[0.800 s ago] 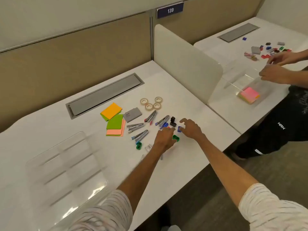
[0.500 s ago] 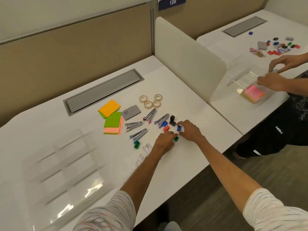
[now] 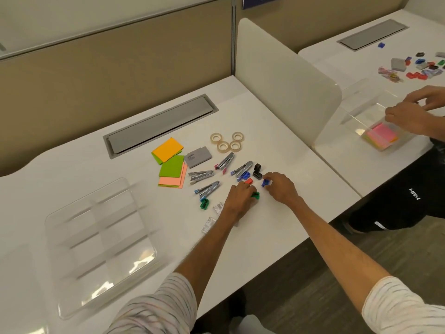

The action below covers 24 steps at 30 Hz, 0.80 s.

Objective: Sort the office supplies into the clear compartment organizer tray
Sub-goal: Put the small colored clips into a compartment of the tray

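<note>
Clear acrylic organizer tray [image 3: 115, 237] sits at the left end of the white desk [image 3: 265, 237], well apart from the loose supplies. Every compartment I can make out looks bare, though glare blurs the dividers. Judgement: sorting is at its very start.

Left hand [image 3: 240, 200]: fingers curled down over a green plastic piece [image 3: 256, 195], which shows at the fingertips and rests on the desk. Reads as a grip, not yet a lift.

Right hand [image 3: 280, 189]: thumb and forefinger pinch a blue plastic piece [image 3: 265, 182], also low at the desk surface. A red piece [image 3: 249, 181] lies between the two hands, untouched. All three are small blocks, possibly sharpeners; too small to be sure.

Key relation: the tray lies to the left of both hands and somewhat closer to the person. The left hand is the nearer one and has an open line to it. The right hand would have to reach across the left forearm.

Tray's long axis runs roughly away from the person, with dividers across it, so the near compartments are the easiest drop.

Between hands and tray: staplers [image 3: 208, 190], a second green piece [image 3: 204, 204] and small clear boxes [image 3: 218, 208]. Judgement: carry the pieces above these, left hand first, to avoid scattering them.
</note>
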Each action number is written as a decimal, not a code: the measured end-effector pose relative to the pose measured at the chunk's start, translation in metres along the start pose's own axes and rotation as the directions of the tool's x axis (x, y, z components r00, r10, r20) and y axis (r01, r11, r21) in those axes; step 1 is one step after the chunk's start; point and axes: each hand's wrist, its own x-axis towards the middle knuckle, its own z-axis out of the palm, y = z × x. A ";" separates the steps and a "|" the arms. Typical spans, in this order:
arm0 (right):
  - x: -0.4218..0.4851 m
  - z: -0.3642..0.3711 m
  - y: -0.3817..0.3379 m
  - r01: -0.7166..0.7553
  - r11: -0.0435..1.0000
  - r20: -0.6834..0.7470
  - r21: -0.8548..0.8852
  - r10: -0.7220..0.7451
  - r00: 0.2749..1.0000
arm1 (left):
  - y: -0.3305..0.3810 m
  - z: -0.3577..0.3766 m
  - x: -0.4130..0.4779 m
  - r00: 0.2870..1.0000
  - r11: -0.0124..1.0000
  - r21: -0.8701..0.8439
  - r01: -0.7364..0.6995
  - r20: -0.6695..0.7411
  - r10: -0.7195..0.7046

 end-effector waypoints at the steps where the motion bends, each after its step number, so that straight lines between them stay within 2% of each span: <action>1: 0.001 0.000 -0.004 0.005 1.000 -0.010 0.014 -0.005 1.000 | -0.003 -0.003 -0.002 1.000 1.000 -0.006 0.016 -0.016 -0.017; 9: 0.000 -0.004 -0.058 0.138 0.983 -0.069 0.122 -0.130 0.989 | -0.037 -0.035 -0.033 0.959 0.972 -0.123 0.202 -0.179 -0.222; 18: -0.016 0.017 -0.145 0.329 0.924 -0.047 0.196 -0.326 0.944 | -0.099 -0.063 -0.106 0.849 0.892 -0.226 0.392 -0.284 -0.445; 24: -0.029 0.048 -0.213 0.349 0.900 0.010 0.260 -0.364 0.931 | -0.145 -0.077 -0.167 0.770 0.828 -0.243 0.505 -0.305 -0.560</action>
